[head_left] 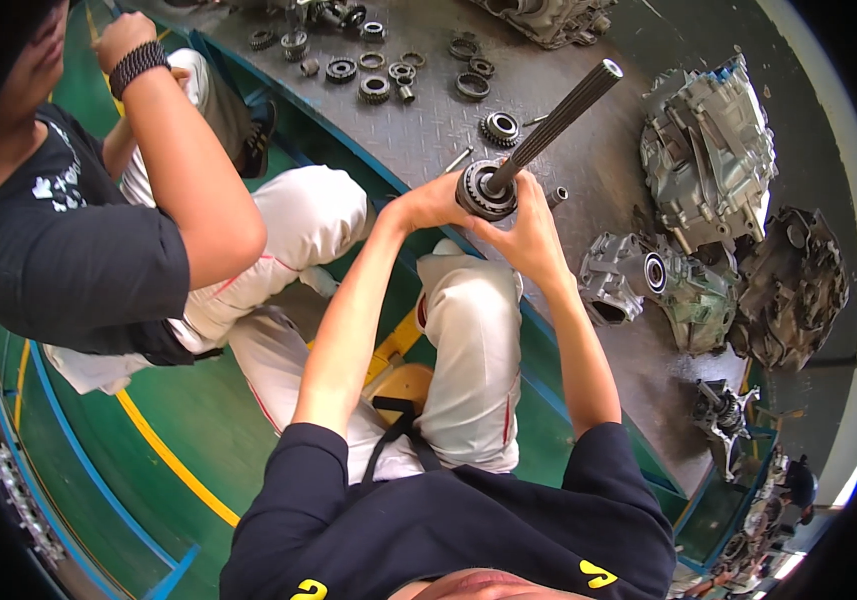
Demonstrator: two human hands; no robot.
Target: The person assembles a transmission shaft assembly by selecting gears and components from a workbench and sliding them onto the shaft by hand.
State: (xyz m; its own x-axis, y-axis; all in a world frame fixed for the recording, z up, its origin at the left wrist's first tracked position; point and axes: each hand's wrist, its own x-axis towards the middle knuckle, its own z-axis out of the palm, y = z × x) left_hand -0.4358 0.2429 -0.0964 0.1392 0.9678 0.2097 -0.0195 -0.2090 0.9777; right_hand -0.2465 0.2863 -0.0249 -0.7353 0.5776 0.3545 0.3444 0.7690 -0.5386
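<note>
A long splined gear shaft points up and to the far right, with a ball bearing around its near end. My left hand wraps the bearing's left side. From the other side my right hand grips it, thumb across its near edge. What lies beneath the bearing is hidden by my hands. Just beyond it on the metal table sits a dark toothed gear. A thin metal pin lies near my left fingers, and a short cylindrical part is beside my right hand.
Several gears and rings are spread over the table's far left. Gearbox housings stand on the right, with a smaller casting nearer. A co-worker's arm and bent knee are on my left. The table's blue edge runs diagonally.
</note>
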